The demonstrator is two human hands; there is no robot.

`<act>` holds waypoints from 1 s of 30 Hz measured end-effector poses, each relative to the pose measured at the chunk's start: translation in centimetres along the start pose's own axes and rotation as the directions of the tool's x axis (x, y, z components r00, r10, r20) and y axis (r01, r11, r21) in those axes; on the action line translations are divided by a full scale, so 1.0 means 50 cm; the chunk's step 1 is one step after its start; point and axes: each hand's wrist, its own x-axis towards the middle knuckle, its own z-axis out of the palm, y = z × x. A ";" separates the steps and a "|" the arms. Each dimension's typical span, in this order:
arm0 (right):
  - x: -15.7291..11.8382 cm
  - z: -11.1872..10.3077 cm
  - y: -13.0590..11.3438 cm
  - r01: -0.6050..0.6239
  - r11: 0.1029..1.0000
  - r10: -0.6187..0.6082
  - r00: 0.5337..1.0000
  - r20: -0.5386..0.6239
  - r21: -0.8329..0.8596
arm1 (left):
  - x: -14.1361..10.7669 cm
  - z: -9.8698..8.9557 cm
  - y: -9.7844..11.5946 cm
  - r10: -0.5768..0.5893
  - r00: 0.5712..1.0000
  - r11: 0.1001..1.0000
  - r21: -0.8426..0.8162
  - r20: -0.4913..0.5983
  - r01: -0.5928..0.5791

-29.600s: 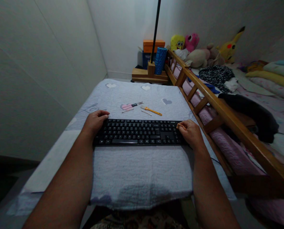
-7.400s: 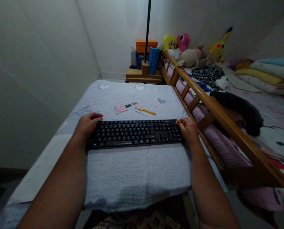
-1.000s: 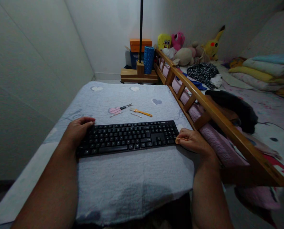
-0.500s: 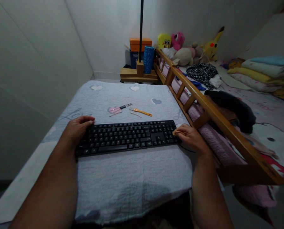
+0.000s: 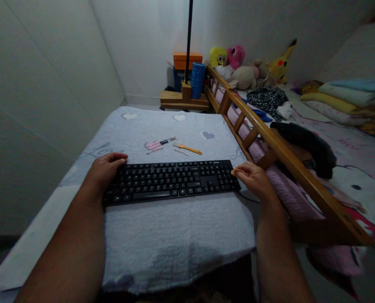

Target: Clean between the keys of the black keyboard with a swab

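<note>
Black keyboard (image 5: 156, 181) slightly aslant on cloth-covered table (image 5: 175, 235), between near and far edges. Left hand (image 5: 102, 170) at its left end; grip partly hidden, cannot tell. Right hand (image 5: 255, 179) pinches small tan pad (image 5: 233, 172) by the right end. Judgement: brace left, press lightly and evenly, avoid snagging keys or cable (image 5: 249, 198).
</note>
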 end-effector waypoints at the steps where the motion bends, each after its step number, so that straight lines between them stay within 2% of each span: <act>1: 0.002 -0.002 -0.008 0.004 1.000 -0.004 1.000 0.012 -0.018 | 0.000 0.000 0.000 0.000 1.000 1.000 0.010 0.000 0.000; 4: 0.013 -0.009 -0.040 0.034 0.997 -0.022 0.986 0.163 -0.072 | 0.002 0.000 -0.002 0.004 1.000 1.000 0.027 -0.001 -0.004; 6: 0.028 -0.009 -0.059 0.062 0.987 -0.031 0.978 0.205 -0.146 | 0.006 0.001 -0.007 0.003 1.000 1.000 0.022 0.001 -0.003; 10: 0.062 0.016 -0.065 0.078 0.962 -0.056 0.994 0.093 -0.260 | 0.013 0.001 -0.020 0.012 1.000 1.000 0.001 0.023 -0.012; 14: 0.075 0.054 -0.040 0.095 0.967 -0.115 0.991 -0.069 -0.237 | 0.017 0.001 -0.025 0.008 1.000 1.000 -0.001 0.019 -0.008; 16: 0.072 0.067 -0.025 0.096 0.973 -0.122 0.986 -0.114 -0.210 | 0.018 0.001 -0.024 0.019 1.000 1.000 0.018 0.017 -0.020; 26: 0.070 0.079 0.002 0.122 0.984 -0.135 0.986 -0.099 -0.132 | 0.015 0.002 -0.019 0.037 0.999 0.997 0.071 0.007 -0.038; 30: 0.070 0.079 0.001 0.114 0.984 -0.121 0.992 -0.047 -0.139 | 0.012 0.004 -0.015 0.034 0.999 0.997 0.073 0.001 -0.034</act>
